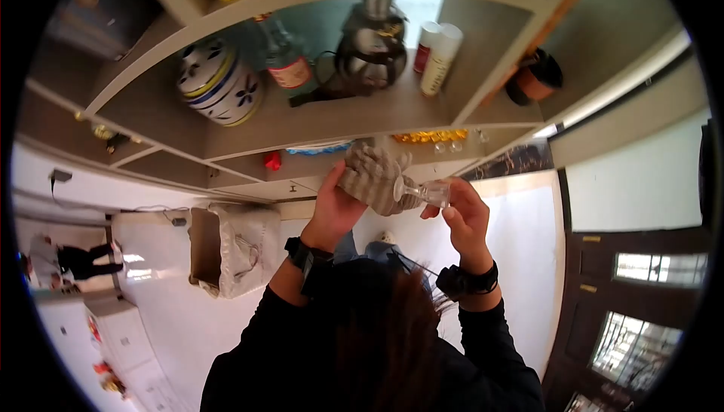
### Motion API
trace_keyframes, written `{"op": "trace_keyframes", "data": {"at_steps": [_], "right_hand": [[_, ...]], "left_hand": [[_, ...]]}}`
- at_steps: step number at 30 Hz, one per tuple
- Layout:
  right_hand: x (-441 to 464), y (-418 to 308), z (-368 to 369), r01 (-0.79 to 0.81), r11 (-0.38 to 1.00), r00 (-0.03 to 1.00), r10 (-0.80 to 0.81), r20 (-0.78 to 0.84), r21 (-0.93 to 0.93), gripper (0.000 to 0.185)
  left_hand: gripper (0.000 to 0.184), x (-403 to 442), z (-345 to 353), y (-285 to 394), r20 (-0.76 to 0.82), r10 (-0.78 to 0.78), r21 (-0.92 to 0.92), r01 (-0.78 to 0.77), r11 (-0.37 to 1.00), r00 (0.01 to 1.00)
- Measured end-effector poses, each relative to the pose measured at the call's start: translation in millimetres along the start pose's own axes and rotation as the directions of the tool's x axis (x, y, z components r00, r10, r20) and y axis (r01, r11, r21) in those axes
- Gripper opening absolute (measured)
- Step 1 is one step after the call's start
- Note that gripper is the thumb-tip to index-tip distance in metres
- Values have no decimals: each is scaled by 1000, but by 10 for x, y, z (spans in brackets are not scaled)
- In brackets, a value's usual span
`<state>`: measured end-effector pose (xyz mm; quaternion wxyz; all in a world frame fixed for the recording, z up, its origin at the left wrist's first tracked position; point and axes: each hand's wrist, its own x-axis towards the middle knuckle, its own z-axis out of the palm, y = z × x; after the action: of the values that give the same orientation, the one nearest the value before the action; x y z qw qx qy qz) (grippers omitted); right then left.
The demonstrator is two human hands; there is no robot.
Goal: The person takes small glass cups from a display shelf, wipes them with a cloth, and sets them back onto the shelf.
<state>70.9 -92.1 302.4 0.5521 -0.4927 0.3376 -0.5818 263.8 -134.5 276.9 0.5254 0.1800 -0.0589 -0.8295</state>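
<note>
- At the far left, another person [83,261] is in the background, well apart from the wearer's hands.
- A patterned jar [219,88] is in the shelf unit [362,119]; lower in the view, an open-topped bin [245,250] is on the floor.
- A bottle [288,65] with a red-and-white label is to the right of the jar.
- The left hand [335,210] has its fingers closed on the near end of a striped cloth [369,178], which hangs bunched in front of the shelves.
- Above the cloth in the view, a dark coffee maker [371,54] is on the shelf.
- A small stemmed glass [434,194] lies sideways between the hands, its foot against the cloth.
- Two white-capped containers [441,61] are to the right of the coffee maker.
- The right hand [466,220] has its fingers partly curled, pinching the glass by its bowl.
- Farther right is a black-and-orange pot [537,79].
</note>
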Motion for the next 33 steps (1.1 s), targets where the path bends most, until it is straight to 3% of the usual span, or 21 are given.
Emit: {"op": "trace_keyframes", "data": {"at_steps": [1, 4, 9, 12, 14, 19, 21, 25, 27, 28, 31, 33], "right_hand": [[35, -5, 33, 4, 1000, 999, -4, 34, 0, 36], [162, -26, 166, 74, 934, 983, -10, 181, -349, 32], [260, 69, 391, 63, 918, 986, 4, 169, -391, 30], [284, 76, 542, 7, 936, 984, 57, 171, -352, 32], [303, 71, 663, -67, 998, 995, 68, 70, -11, 34], [473, 160, 753, -43, 998, 998, 40, 57, 53, 35], [549, 106, 893, -78, 980, 977, 39, 211, 181, 36], [576, 136, 1068, -122, 966, 970, 67, 235, 228, 35], [582, 74, 1135, -130, 980, 973, 97, 208, 148, 33], [590, 19, 1171, -133, 980, 970, 96, 225, 152, 32], [537, -28, 1175, -129, 988, 981, 114, 158, 88, 31], [526, -72, 1165, -118, 992, 988, 111, 111, 51, 31]], "left_hand": [[43, -59, 41, 50, 33, 19, 2, -19, 1000, 999], [43, -202, 77, 185, 115, 69, 36, -74, 997, 991], [45, -249, -76, 414, 151, 66, 86, -80, 993, 986], [45, -266, -79, 602, 90, 21, 21, -23, 1000, 996], [46, -272, -102, 744, 86, 57, 118, -67, 991, 995], [51, -350, -102, 1051, 141, -12, 276, -27, 961, 990], [53, -351, -100, 1119, 159, -46, 341, -12, 940, 986], [57, -312, 33, 1124, 296, -147, 392, 20, 920, 944], [57, -273, -20, 1103, 164, -182, 412, 100, 906, 969], [57, -245, -11, 1102, 172, -195, 413, 109, 904, 966], [53, -154, -31, 1080, 209, -172, 472, 55, 880, 963], [44, -80, -113, 1053, 244, -61, 563, -90, 821, 968]]}}
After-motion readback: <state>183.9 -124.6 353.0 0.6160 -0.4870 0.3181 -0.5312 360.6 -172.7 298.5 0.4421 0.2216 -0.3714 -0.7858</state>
